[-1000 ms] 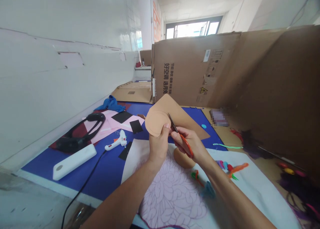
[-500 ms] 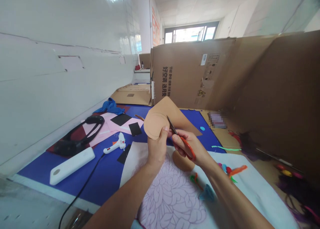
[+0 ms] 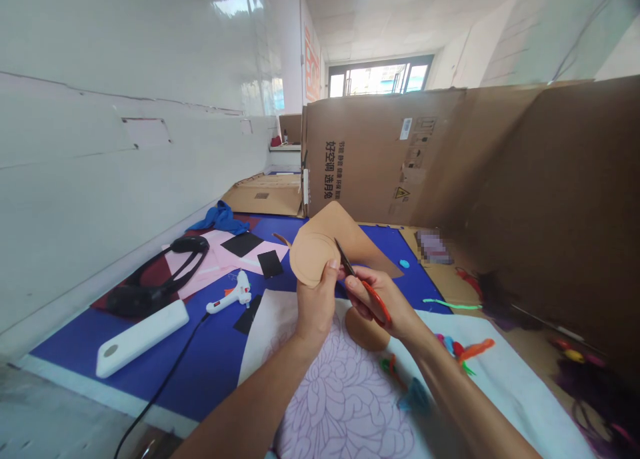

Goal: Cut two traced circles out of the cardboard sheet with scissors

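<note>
Left fingers point(image 3: 330, 269) pinch the card point(image 3: 311, 252) beside the scissors point(image 3: 345, 259) that right fingers point(image 3: 357, 289) grip, so turn it slowly, though the cut is unclear.

- Hands: 2, left hand point(image 3: 316, 305) and right hand point(image 3: 384, 293)
- Scissors point(image 3: 349, 267): 1 pair
- Tan sheet point(image 3: 353, 229), held: 1; can't tell if the round on it is a separate disc
- Tan round piece point(image 3: 366, 330), lying: 1
- Glue gun point(image 3: 230, 299): 1
- White bar-shaped device point(image 3: 143, 339): 1
- Black headset point(image 3: 133, 300): 1
- Black pieces point(image 3: 270, 263): 3
- Pink sheets point(image 3: 205, 262): overlapping, count unclear
- Blue cloth point(image 3: 220, 217): 1
- Mint-green strip point(image 3: 451, 304): 1
- Small blue blob point(image 3: 404, 263): 1
- Floral line drawing point(image 3: 345, 385): 1
</note>
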Motion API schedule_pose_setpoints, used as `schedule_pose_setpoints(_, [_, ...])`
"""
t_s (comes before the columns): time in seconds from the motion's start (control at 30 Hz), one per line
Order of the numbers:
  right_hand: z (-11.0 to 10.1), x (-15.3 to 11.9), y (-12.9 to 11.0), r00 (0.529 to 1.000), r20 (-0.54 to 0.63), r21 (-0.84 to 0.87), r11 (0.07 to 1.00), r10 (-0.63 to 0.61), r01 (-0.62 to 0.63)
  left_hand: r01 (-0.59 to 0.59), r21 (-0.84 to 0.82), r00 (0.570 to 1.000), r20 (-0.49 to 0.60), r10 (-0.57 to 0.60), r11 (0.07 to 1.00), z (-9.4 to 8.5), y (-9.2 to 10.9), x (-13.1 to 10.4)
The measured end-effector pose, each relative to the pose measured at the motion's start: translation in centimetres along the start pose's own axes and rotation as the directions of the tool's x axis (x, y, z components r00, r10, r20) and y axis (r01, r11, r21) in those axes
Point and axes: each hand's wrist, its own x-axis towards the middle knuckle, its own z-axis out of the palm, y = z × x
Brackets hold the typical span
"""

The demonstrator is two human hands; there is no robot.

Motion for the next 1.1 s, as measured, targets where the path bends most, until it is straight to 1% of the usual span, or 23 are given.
schedule_pose_setpoints(0.17, [0.02,0.02,-0.11,0.999,-0.001,0.012,0.999,0.039,-0.039,-0.022,-0.008,1.0,-0.006,0.022,1.0,0.03,0.28,-0.07])
schedule_pose_setpoints(0.3, [0.04,0.13,-0.11,0.999,-0.012,-0.003,0.999,0.041,-0.041,0.006,-0.026,1.0,-0.006,-0.006,1.0,0.01,0.18,-0.09])
schedule_pose_setpoints(0.37, [0.0,0.18,-0.05,0.999,-0.008,-0.011,0.999,0.042,-0.042,0.007,-0.017,1.0,0.002,-0.007,1.0,-0.02,0.09,-0.04])
schedule_pose_setpoints(0.47, [-0.11,0.24,-0.05,0.999,0.004,-0.024,0.999,0.049,-0.049,-0.002,-0.005,1.0,-0.015,0.001,1.0,-0.06,0.04,0.03])
schedule_pose_setpoints(0.63, [-0.11,0.31,-0.46,1.0,-0.006,-0.07,0.997,0.015,-0.016,0.035,-0.032,0.999,-0.03,-0.036,0.999,-0.07,0.21,-0.01])
schedule_pose_setpoints(0.77, [0.04,0.37,-0.72,1.0,-0.011,-0.088,0.996,0.027,-0.028,0.031,-0.033,0.999,-0.019,-0.031,0.999,-0.07,0.32,-0.06])
schedule_pose_setpoints(0.9, [0.17,0.48,-0.67,1.0,-0.011,-0.084,0.996,0.023,-0.024,0.025,-0.016,0.999,-0.024,-0.026,1.0,-0.06,0.37,-0.09])
schedule_pose_setpoints(1.1, [0.23,0.66,-0.3,1.0,0.006,-0.088,0.996,-0.006,0.006,0.038,-0.011,0.999,-0.001,-0.038,0.999,-0.11,0.29,-0.19])
